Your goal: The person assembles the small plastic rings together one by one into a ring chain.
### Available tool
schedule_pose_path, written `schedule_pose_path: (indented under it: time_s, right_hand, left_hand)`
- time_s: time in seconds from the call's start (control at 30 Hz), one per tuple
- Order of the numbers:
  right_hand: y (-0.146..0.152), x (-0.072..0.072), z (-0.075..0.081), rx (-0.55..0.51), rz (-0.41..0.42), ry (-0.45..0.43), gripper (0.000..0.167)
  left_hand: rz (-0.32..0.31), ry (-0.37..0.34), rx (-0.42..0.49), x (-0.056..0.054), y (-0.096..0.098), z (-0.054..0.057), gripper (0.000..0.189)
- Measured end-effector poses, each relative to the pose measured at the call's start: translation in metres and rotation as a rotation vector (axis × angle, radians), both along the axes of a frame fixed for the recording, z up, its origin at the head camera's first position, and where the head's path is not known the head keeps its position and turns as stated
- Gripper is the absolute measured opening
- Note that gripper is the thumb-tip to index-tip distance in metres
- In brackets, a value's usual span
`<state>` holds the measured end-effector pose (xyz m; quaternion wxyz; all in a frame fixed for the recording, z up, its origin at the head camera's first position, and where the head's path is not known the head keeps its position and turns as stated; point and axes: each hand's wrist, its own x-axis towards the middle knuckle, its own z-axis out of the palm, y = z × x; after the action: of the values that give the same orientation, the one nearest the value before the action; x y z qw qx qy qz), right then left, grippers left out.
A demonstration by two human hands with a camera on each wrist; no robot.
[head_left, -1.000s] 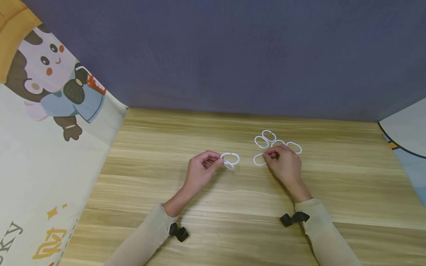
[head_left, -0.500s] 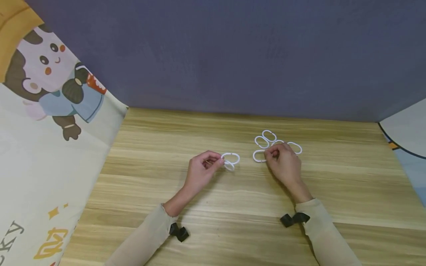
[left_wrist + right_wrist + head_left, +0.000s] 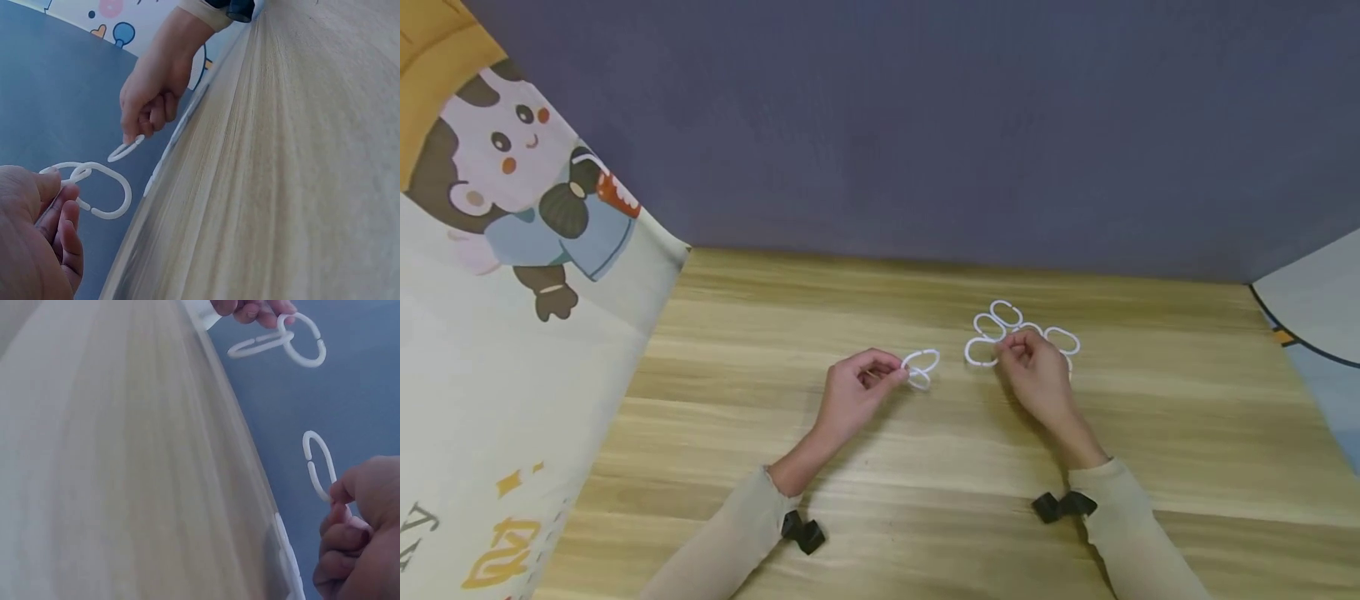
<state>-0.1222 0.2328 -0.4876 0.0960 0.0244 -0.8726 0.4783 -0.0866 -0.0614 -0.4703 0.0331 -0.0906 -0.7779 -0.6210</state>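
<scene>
In the head view my left hand (image 3: 859, 387) pinches a pair of white plastic oval links between thumb and fingers. One of these links (image 3: 129, 192) passes through the other link (image 3: 250, 350), and both stick out to the right of the fingertips. Across from it, my right hand (image 3: 1040, 375) pinches a single white oval link (image 3: 306, 448) at one end. That link has a small gap in its side, seen in the right wrist view. It is held above the table, pointing towards the linked pair, with a space between them.
Several more white oval links (image 3: 1077, 342) lie on the wood-grain table (image 3: 880, 500) behind and beside my right hand, partly hidden by it. A dark blue-grey panel (image 3: 925, 133) rises at the table's far edge. A cartoon-printed panel (image 3: 647, 275) stands at left.
The link in my right hand has turned and shifted slightly left. The linked pair in my left hand has tilted a little. Another link now shows below my right hand's knuckles.
</scene>
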Motion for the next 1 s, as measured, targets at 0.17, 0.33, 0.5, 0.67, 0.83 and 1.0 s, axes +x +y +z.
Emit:
schedule_pose_path:
  time_s: [0.17,0.33,0.5,0.67,0.83,1.0]
  right_hand:
    - [0.001,-0.012,0.013,-0.165,0.021,-0.124,0.012]
    - [0.004,-0.025,0.030,-0.295,0.030,-0.216,0.008]
    - [0.006,-0.039,0.045,-0.388,0.079,-0.233,0.004]
    - [0.009,-0.052,0.061,-0.451,0.110,-0.241,0.013]
    - [0.006,-0.045,0.067,-0.540,0.104,-0.282,0.014]
    - [0.000,-0.030,0.071,-0.561,0.112,-0.298,0.013]
  left_hand:
    - [0.022,0.007,0.005,-0.008,0.008,0.000,0.011]
    - [0.044,0.004,0.019,-0.017,0.017,0.002,0.009]
    - [0.078,0.029,0.033,-0.027,0.027,0.003,0.010]
    - [0.123,0.100,0.027,-0.039,0.036,0.004,0.012]
    - [0.150,0.137,0.042,-0.037,0.035,0.006,0.012]
    - [0.134,0.154,0.042,-0.030,0.032,0.007,0.012]
